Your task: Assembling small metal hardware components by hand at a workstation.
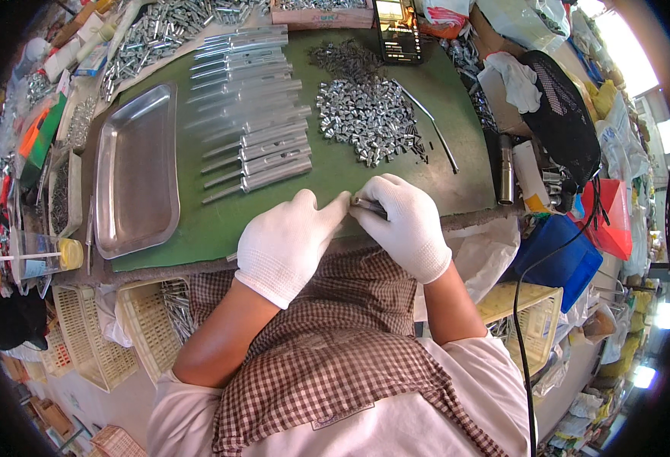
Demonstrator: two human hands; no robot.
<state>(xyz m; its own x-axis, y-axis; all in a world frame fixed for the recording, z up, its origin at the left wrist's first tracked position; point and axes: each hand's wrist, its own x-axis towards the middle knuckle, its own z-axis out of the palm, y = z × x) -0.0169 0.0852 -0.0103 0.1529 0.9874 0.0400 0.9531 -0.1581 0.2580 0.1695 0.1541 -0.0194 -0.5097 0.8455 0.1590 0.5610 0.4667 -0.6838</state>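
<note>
Both my hands wear white gloves and meet at the near edge of a green mat. My left hand pinches the tip of a small dark metal piece. My right hand is closed around the other end of that piece. Just beyond my hands lies a heap of small shiny metal clips. A row of silver metal tubes with thin stems lies side by side to the left of the heap. Most of the held piece is hidden by my fingers.
A bare steel tray rests at the mat's left. A thin bent rod lies right of the clips. Cream plastic baskets hang below the table edge. Bags, a black mesh item and a blue bin crowd the right.
</note>
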